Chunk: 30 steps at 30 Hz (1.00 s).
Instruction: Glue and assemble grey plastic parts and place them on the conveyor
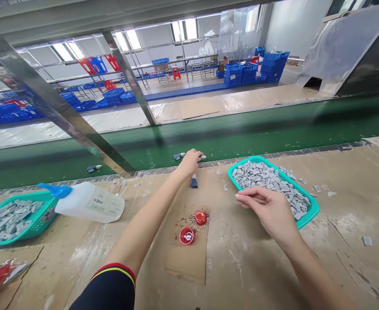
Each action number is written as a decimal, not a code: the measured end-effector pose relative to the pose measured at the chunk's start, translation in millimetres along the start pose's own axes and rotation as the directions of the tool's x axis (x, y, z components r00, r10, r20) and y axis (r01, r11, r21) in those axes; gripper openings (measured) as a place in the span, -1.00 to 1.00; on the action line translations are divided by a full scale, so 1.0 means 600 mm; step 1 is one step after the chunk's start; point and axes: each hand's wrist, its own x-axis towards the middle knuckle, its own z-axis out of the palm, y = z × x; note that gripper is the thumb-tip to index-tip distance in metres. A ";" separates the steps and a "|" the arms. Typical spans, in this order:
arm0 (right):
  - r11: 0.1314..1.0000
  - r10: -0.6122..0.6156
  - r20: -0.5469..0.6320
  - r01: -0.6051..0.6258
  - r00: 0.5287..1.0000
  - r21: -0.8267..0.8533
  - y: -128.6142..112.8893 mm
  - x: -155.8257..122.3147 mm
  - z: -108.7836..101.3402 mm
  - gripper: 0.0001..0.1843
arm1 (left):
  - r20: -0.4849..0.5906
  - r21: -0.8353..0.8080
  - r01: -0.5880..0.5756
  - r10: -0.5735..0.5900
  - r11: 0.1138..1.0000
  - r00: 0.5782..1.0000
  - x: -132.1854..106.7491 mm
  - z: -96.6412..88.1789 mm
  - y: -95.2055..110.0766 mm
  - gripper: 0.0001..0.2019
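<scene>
My left hand (191, 162) reaches to the near edge of the green belt, its fingers closed around a small part with a pale tip (203, 157); the fingers hide the rest. Just left of it on the belt is a dark blue part with a white tip (178, 156). A similar dark blue part (194, 182) lies on the table below the wrist. My right hand (268, 211) is pinched beside a turquoise basket (312, 212) of small grey plastic pieces (267, 176). What its fingertips hold, if anything, is too small to make out.
Two red caps (187, 236) with shiny red contents sit on a cardboard piece (187, 267). Leftward, a white bottle with blue nozzle (91, 202) lies by another turquoise basket (49, 215). A green belt (241, 133) crosses behind, with a metal post (79, 129).
</scene>
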 end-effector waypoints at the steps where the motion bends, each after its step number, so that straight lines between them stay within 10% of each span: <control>1: 1.000 -0.009 0.039 0.009 0.999 -0.008 0.001 -0.003 0.014 -0.76 | -0.021 -0.020 0.006 -0.006 1.000 1.000 -0.020 -0.013 0.005 -0.75; 5: 1.000 0.023 0.182 -0.022 0.983 -0.009 0.013 -0.012 0.069 -0.75 | -0.149 -0.371 0.027 -0.088 0.928 0.985 -0.124 -0.060 0.033 -0.77; 8: 0.988 0.130 0.254 -0.145 0.959 0.042 0.021 -0.018 0.103 -0.71 | -0.173 -0.714 0.076 -0.281 0.696 0.944 -0.217 -0.086 0.059 -0.77; 16: 0.975 0.193 0.311 -0.217 0.931 0.045 0.034 -0.023 0.135 -0.63 | -0.186 -0.927 0.148 -0.764 0.345 0.617 -0.407 -0.089 0.117 -0.69; 21: 0.978 0.188 0.351 -0.208 0.917 0.019 0.036 -0.024 0.136 -0.63 | -0.126 -0.974 0.097 -0.845 0.205 0.519 -0.438 -0.067 0.155 -0.72; 30: 0.963 0.218 0.339 -0.258 0.915 0.076 0.038 -0.029 0.130 -0.62 | -0.076 -0.985 0.084 -0.827 0.148 0.557 -0.419 -0.042 0.202 -0.71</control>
